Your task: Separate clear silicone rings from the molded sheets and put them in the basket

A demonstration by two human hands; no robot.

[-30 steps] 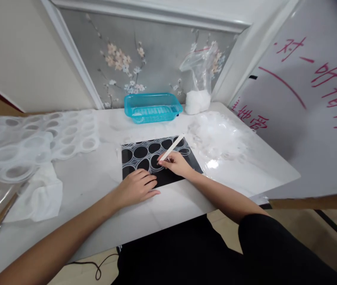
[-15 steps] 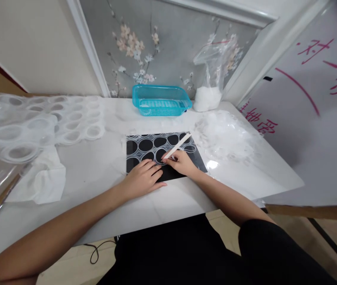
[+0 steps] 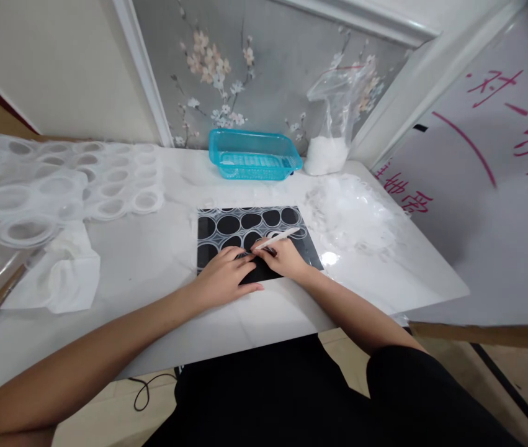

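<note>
Ringed films: white sheets with oval openings (image 3: 38,214) are covering the worktop's (image 3: 138,248) back left corner.
Crumpled white cloth or tissue (image 3: 77,279): it is lying just in front of them, towards the left edge.
Left hand (image 3: 227,279): it is lying palm down on the lower left of a black sheet (image 3: 313,257), fingers resting almost side by side, thumb standing apart.
Blue tray (image 3: 254,174): it is standing by the back edge, behind the sheet.
Slim white tool (image 3: 285,234): it is lying flatter than half a second ago, its free end dipping lower; I'm reading that as a change of working angle at the same spot, close to the left fingertips. Its working end is hiding from me.
Right hand (image 3: 286,259): thumb and fingers are clamping the tool, over the sheet's middle.
Black sheet: it is lying flat midway between back and front edges, carrying a pale, translucent lattice (image 3: 240,225) around dark ovals; its right strip is showing plain black.
Clear bag (image 3: 326,155): it is standing at the back right corner, holding something white.
Clear-white scraps (image 3: 352,214): they are heaping along the right edge.
</note>
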